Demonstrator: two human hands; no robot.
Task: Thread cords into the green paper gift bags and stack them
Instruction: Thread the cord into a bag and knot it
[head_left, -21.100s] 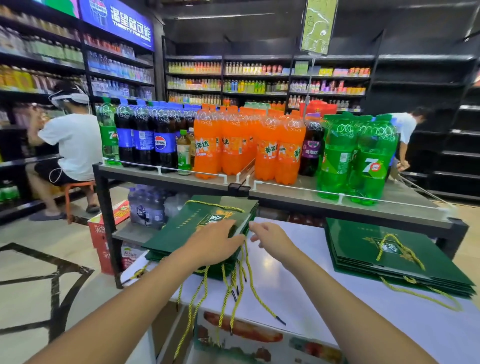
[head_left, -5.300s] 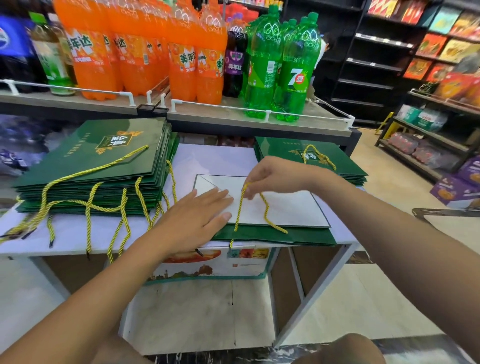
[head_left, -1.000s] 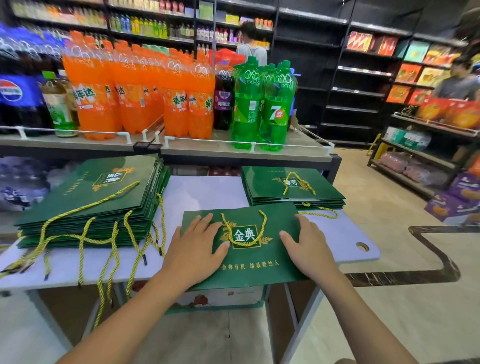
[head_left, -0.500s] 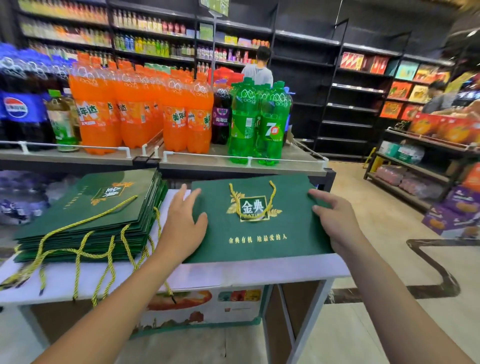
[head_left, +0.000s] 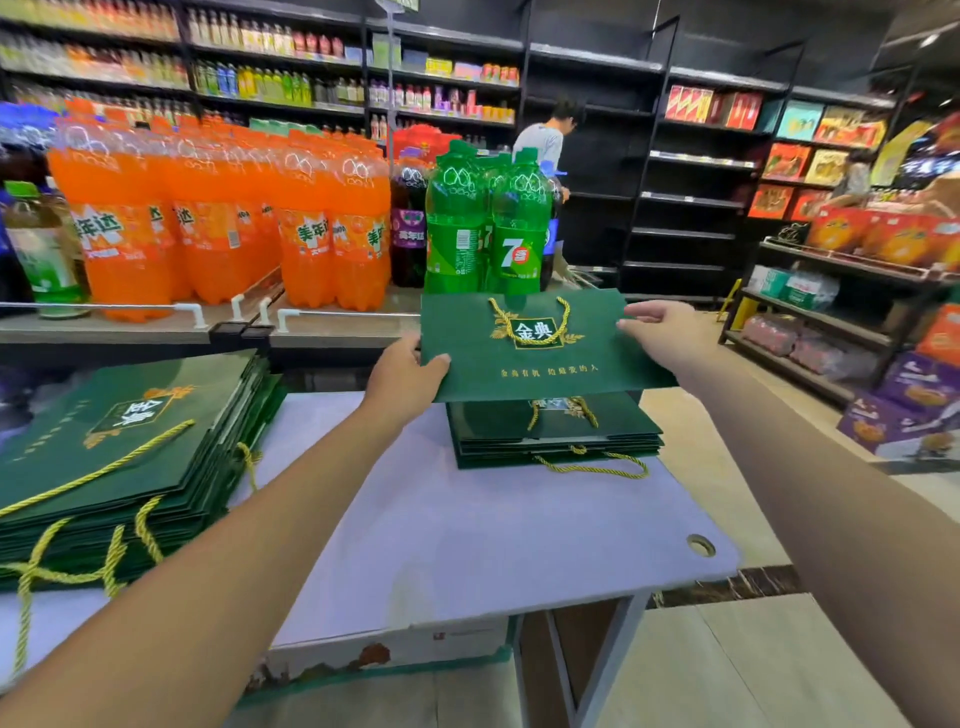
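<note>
A flat green gift bag (head_left: 535, 358) with a yellow cord handle and a gold logo hangs in the air, held level over the small stack of corded bags (head_left: 556, 434) at the table's far right. My left hand (head_left: 402, 376) grips its left edge and my right hand (head_left: 660, 335) pinches its right edge. A taller pile of green bags (head_left: 119, 447) with loose yellow cords trailing from it lies on the left of the white table (head_left: 467, 540).
Behind the table runs a grey shelf (head_left: 332, 327) lined with orange soda bottles (head_left: 208, 223) and green 7-Up bottles (head_left: 488, 223). A person (head_left: 545, 140) stands at the dark back shelves. Boxed goods fill racks on the right, with tiled floor beside the table.
Both hands lifted the corded bag off the table's front and carried it up and to the right, over the small stack.
</note>
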